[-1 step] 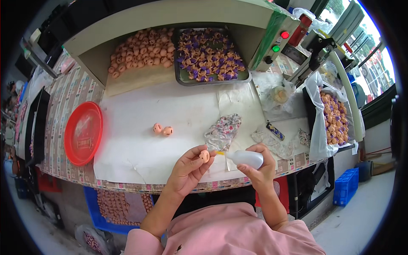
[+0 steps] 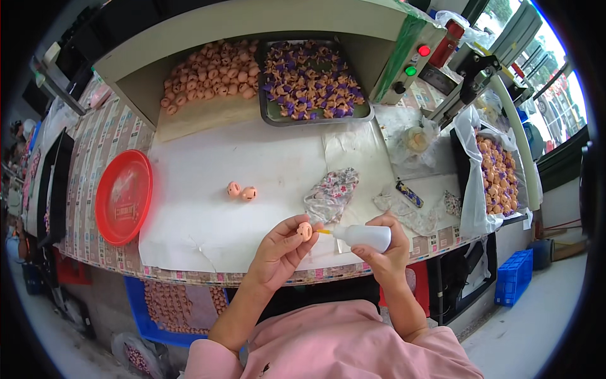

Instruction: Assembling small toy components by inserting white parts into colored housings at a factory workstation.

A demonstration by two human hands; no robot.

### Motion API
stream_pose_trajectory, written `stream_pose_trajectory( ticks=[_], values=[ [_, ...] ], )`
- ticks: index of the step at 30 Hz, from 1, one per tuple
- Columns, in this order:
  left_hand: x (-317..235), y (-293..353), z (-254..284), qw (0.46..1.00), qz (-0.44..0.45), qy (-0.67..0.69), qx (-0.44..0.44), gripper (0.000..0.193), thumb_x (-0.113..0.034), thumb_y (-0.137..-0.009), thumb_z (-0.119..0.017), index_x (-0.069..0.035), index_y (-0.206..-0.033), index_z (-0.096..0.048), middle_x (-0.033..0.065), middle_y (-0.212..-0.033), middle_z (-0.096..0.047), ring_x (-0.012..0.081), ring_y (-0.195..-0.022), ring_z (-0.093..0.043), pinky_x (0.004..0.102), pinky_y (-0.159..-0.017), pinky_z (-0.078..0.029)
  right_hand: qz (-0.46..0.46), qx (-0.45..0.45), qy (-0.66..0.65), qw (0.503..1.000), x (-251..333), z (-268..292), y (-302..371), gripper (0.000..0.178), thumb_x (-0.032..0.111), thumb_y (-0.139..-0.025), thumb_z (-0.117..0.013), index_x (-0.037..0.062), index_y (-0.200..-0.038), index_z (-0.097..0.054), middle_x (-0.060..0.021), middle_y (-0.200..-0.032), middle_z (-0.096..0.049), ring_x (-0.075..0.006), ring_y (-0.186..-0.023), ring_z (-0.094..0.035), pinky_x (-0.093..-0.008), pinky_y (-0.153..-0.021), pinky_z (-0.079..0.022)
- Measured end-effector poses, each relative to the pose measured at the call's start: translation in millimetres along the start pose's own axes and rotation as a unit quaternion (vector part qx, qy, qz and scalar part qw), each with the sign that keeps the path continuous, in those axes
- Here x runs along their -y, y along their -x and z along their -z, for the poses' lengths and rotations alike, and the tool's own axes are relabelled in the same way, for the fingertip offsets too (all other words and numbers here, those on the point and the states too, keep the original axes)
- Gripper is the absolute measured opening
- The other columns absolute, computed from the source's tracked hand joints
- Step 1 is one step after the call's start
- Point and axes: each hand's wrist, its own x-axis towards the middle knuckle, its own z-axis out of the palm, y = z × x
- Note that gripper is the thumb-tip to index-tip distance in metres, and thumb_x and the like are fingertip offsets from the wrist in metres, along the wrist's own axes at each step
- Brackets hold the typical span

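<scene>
Between the fingertips of my left hand point(image 2: 280, 247) is a small peach-coloured doll head point(image 2: 305, 231), held above the near part of the white paper. My right hand point(image 2: 390, 248) is wrapped round a white squeeze bottle point(image 2: 367, 237), lying nearly level. Its thin yellow nozzle point(image 2: 324, 232) points left, with the tip close to the head; whether they touch I cannot tell. Two more doll heads point(image 2: 249, 194) lie side by side on the white paper point(image 2: 196, 170), beyond my left hand. A crumpled floral cloth point(image 2: 332, 194) lies just beyond the bottle.
Under a grey hood point(image 2: 265, 19) are a pile of doll heads point(image 2: 214, 72) and a dark tray point(image 2: 290, 124) of small peach-and-purple figures. A red plastic basin point(image 2: 120, 221) stands at left. At right is a lined box point(image 2: 472, 189) of finished-looking figures, near a clamp-like metal stand point(image 2: 464, 88).
The bottle has shifted slightly left and tilted more level, bringing its nozzle nearer the doll head. My left hand has barely moved.
</scene>
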Motion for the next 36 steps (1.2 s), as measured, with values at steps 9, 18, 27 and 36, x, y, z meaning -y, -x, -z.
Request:
stream_pose_trajectory(
  ticks=[9,18,27,36],
  values=[
    [17.9,-8.3,10.2,0.999,-0.030,-0.017,0.008,0.029,0.004,-0.088,-0.058,-0.005,-0.115,-0.054,0.0099,-0.115,-0.059,0.0230,-0.113,-0.057,0.0293,-0.097,-0.051,0.145,-0.048,0.103,0.983,-16.5,2.2,8.2,0.043,0.027,-0.067,-0.086,0.0029,-0.092,-0.061,-0.0044,-0.086,-0.052,-0.0149,-0.077,-0.051,-0.0253,-0.066,-0.040],
    [20.9,-8.2,9.1,0.999,-0.021,-0.033,-0.016,0.028,0.002,-0.089,-0.059,-0.007,-0.115,-0.053,0.0101,-0.116,-0.059,0.0189,-0.106,-0.060,0.0287,-0.095,-0.051,0.145,-0.039,0.110,0.983,-18.4,2.7,9.4,0.045,0.029,-0.066,-0.086,0.0023,-0.093,-0.063,-0.0053,-0.086,-0.054,-0.0158,-0.077,-0.052,-0.0264,-0.065,-0.042],
    [22.1,-8.8,11.2,0.999,-0.018,-0.042,-0.013,0.029,0.003,-0.088,-0.059,-0.007,-0.115,-0.053,0.0104,-0.115,-0.059,0.0192,-0.106,-0.061,0.0281,-0.094,-0.052,0.145,-0.041,0.117,0.982,-21.6,3.5,9.0,0.044,0.028,-0.066,-0.086,0.0019,-0.092,-0.063,-0.0058,-0.085,-0.056,-0.0164,-0.076,-0.053,-0.0265,-0.064,-0.042],
    [27.0,-9.0,11.9,0.999,-0.032,-0.039,-0.010,0.032,0.007,-0.085,-0.061,-0.007,-0.113,-0.053,0.0098,-0.115,-0.059,0.0191,-0.110,-0.058,0.0282,-0.096,-0.050,0.190,-0.052,0.150,0.969,-13.9,13.0,11.6,0.037,0.017,-0.063,-0.087,0.0033,-0.091,-0.065,-0.0062,-0.077,-0.058,-0.0172,-0.065,-0.052,-0.0284,-0.057,-0.042]
  ],
)
